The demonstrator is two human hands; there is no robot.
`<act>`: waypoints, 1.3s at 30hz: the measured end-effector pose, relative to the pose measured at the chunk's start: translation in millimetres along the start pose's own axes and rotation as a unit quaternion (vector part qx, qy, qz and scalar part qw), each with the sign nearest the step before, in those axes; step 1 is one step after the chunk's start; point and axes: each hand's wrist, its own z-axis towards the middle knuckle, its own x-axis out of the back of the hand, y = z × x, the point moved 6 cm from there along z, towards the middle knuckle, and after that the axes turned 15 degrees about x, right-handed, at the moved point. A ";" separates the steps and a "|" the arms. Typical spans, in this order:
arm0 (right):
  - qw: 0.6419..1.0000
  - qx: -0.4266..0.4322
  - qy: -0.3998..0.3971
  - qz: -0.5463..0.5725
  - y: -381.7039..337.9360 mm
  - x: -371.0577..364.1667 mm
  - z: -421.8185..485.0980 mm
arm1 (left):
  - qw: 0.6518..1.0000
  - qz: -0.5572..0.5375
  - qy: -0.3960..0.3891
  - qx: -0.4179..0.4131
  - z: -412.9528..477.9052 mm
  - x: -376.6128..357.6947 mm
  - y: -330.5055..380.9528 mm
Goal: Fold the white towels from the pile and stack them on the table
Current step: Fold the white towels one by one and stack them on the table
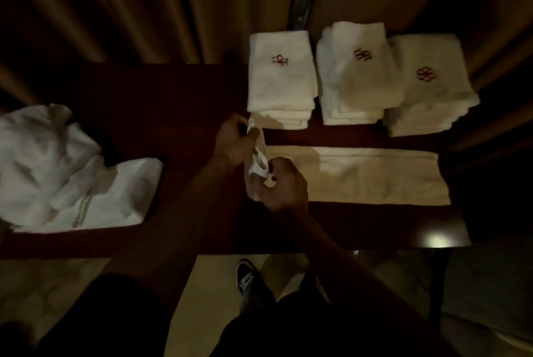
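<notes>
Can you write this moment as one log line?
step: folding | left grip: holds towel end | right grip: holds same end | folded stacks: three | pile: far left

The table (173, 97) is dark wood, polished to a gloss that throws back a spot of light near its front edge. The long towel (360, 174) is matt, cream-white terry cloth with a soft nap. The left stack (281, 85), middle stack (354, 82) and right stack (427, 97) are the same thick terry, each with a monogram (280, 60) stitched in red thread. The pile (57, 169) is white cloth with ribbed woven stripes. The curtain (144, 4) is heavy brown fabric with a faint sheen.
</notes>
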 end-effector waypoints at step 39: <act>0.967 -0.184 -0.101 -0.145 222.5 138.0 -58.0 | 0.933 0.301 -0.093 -0.175 -47.1 -284.3 9.6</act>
